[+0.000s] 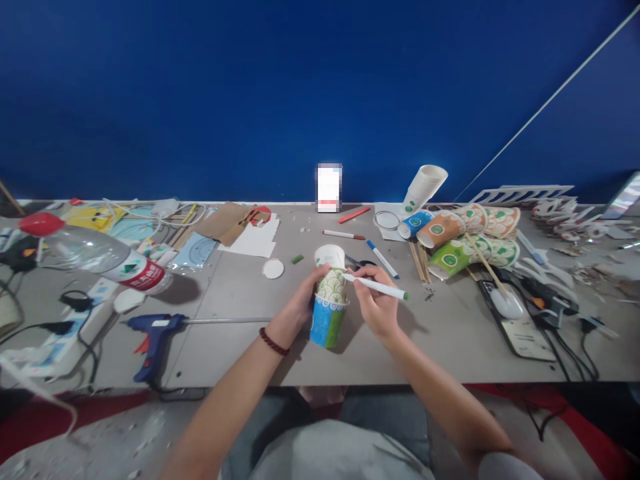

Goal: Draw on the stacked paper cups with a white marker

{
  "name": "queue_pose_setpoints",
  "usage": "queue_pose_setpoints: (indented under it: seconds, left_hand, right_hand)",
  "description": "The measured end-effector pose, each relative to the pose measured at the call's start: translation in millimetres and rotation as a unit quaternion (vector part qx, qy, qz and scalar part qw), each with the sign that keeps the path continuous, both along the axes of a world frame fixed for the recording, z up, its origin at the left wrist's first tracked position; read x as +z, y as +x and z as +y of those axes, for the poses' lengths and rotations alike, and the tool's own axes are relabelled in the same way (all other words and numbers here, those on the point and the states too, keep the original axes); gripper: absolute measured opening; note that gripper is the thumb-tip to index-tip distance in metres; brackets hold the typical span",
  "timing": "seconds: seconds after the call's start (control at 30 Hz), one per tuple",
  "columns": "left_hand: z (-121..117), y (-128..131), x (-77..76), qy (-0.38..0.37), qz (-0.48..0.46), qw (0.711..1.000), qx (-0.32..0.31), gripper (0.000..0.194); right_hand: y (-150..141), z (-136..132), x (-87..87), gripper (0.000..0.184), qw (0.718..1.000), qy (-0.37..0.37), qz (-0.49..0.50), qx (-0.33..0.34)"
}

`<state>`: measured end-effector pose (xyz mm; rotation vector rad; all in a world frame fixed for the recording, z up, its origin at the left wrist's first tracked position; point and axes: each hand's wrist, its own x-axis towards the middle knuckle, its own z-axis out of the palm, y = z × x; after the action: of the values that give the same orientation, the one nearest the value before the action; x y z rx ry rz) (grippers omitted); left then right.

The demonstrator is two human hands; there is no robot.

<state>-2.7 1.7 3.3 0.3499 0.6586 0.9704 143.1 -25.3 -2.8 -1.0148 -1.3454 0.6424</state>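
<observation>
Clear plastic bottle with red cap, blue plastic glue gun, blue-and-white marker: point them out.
Bottle [100,255]: head view, clear middle of its body.
Glue gun [158,342]: head view, blue handle.
Blue-and-white marker [383,259]: head view, middle of the barrel.

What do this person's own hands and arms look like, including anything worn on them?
Both the left hand and the right hand are ungloved, and the forearms are uncovered. A dark reddish-brown bracelet, seemingly beaded, circles the left wrist; the right wrist shows none. A greyish sleeve shows on the right arm at the picture's bottom edge; no left sleeve is in view.
</observation>
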Motion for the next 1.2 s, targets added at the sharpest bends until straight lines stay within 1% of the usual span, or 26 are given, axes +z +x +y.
queue_pose_setpoints:
  seconds: [0.17,0.4,0.63,0.83,1.07,1.2]
  left_hand:
    - [-0.1,0.0,0.9,-0.004,-0.004,1.0,-0.012,0.021]
    - [-0.5,0.4,2.0,0.006,-0.002,1.0,-0.002,0.02]
    - [0.0,0.7,0.9,0.014,0.004,1.0,-0.006,0.021]
    - [1.0,0.1,-1.7,0.018,0.001,1.0,0.002,0.021]
    - [1.0,1.1,2.2,-0.002,0.008,1.0,0.011,0.018]
    - [1.3,1.5,1.1,0.001,0.013,1.0,0.026,0.021]
  right_hand:
    - [-0.7,-0.9,4.6,0.007,1.0,0.0,-0.002,-0.016]
    - [-0.7,-0.2,2.7,0.006,1.0,-0.003,0.009,-0.013]
    - [-1.3,-0.5,6.6,0.004,1.0,0.003,0.002,-0.011]
    - [-1.9,-0.5,3.9,0.006,1.0,0.006,0.011,0.004]
    - [-0.7,-0.1,1.2,0.009,1.0,0.001,0.007,-0.019]
    - [-0.6,0.1,-0.8,0.008,1.0,0.007,0.025,-0.014]
